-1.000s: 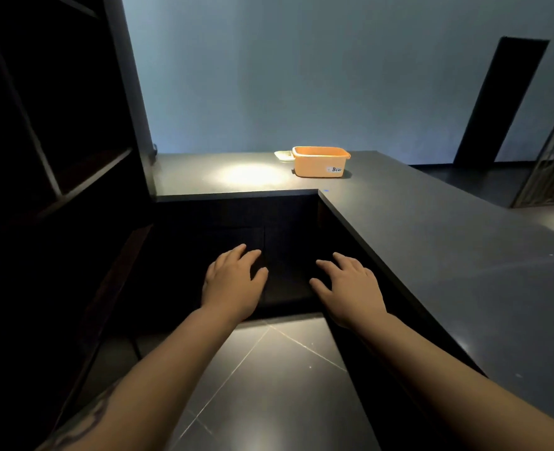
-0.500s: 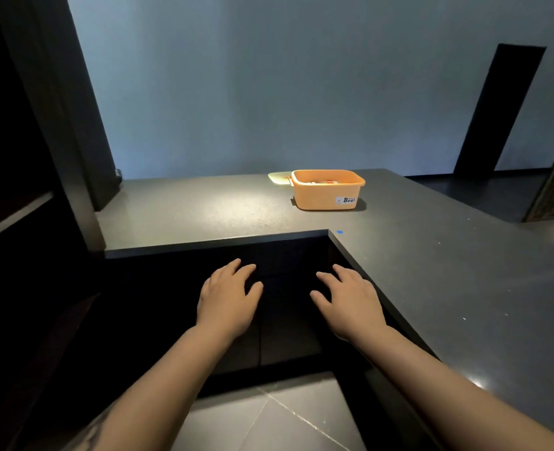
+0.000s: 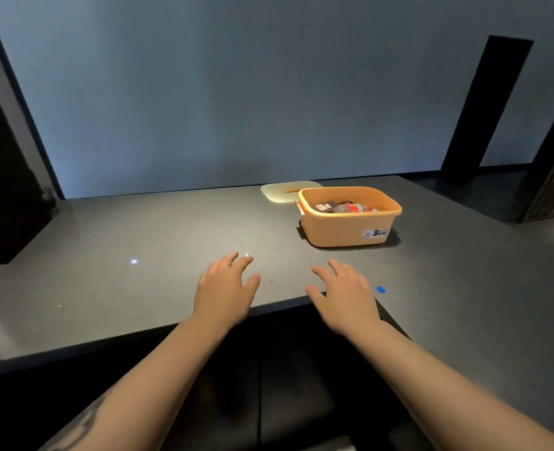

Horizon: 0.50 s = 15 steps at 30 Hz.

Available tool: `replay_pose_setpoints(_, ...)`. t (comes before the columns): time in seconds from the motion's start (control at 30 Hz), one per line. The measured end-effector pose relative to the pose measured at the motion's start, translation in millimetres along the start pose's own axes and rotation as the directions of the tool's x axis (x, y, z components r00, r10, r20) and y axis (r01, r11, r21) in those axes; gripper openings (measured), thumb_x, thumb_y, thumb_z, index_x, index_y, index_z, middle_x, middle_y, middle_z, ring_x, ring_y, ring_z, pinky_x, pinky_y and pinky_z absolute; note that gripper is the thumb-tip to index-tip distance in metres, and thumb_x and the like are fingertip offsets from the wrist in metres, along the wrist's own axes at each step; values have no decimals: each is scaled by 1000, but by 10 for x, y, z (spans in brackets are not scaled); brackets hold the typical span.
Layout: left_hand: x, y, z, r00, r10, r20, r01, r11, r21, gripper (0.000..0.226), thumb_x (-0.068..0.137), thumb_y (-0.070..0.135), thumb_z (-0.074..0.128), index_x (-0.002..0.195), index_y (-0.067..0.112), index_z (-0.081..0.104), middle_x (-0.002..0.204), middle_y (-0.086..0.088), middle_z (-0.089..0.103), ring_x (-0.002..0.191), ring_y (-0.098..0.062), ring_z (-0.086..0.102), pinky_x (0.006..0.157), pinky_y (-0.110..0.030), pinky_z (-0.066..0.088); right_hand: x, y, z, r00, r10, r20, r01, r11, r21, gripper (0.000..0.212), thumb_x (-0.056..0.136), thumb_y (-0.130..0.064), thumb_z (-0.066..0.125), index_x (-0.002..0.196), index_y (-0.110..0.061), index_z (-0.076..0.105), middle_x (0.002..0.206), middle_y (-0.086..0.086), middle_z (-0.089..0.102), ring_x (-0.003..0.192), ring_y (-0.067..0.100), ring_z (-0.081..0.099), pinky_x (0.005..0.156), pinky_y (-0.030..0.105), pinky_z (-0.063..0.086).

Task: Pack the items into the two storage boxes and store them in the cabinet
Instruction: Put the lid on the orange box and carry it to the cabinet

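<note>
Step in hand looks like fetching the second box: orange storage box (image 3: pixel 350 222) sits open on the dark countertop (image 3: pixel 139 288), far side, right of centre, with a red-labelled bottle (image 3: pixel 350 208) and a few small packets inside that I can't identify; pale lid (image 3: pixel 285 192) lies flat on the counter just behind-left of the box, touching or nearly touching it, can't tell which; only one box in view, so my read is the other is already handled, not confirmable here; left hand (image 3: pixel 225 292) and right hand (image 3: pixel 344 296) both hover over the near counter edge, fingers spread and relaxed, holding nothing, well short of the box; next move, as I judge it: reach forward, seat the lid on the rim, then take the box by both short sides and carry it level so the bottle doesn't roll; lid needs lining up with the rim corners before pressing down; small blue mark (image 3: pixel 381 289) on the counter just right of the right hand, purpose unknown; versus the earlier frames: hands were lower then, in front of the dark cabinet face below the counter, now they're up over the counter edge; view has risen and closed in, box looks nearer and its contents are visible; box and lid themselves haven't moved; dark cabinet side at left has slid mostly out of view.
</note>
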<state>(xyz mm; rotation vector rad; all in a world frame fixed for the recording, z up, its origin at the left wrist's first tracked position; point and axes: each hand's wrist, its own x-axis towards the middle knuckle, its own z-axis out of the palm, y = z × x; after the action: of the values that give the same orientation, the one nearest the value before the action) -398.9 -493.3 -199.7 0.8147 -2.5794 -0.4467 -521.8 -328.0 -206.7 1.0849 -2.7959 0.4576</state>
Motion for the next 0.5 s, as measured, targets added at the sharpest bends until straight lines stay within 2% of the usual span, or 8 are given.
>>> replay_pose_setpoints(0.23,1448,-134,304,997,17,73,-15,999,-32,46,95,43,41,139,30,42,152,2,32,139,-20,27,112,-38,21,1392,39,97,998,17,-56,-16,1000,26,49,95,-46,41,141,-29,43,152,2,33,141,19,24,113,40,20)
replay_pose_setpoints(0.5,2923,-164,853,996,-83,22,85,994,-66,46,95,43,42,140,31,42,152,3,31,140,-21,25,113,-38,20,3132,361,290,989,-100,-111,100,995,-1,47,96,-46,41,139,-28,45,145,0,42,134,21,33,110,41,26)
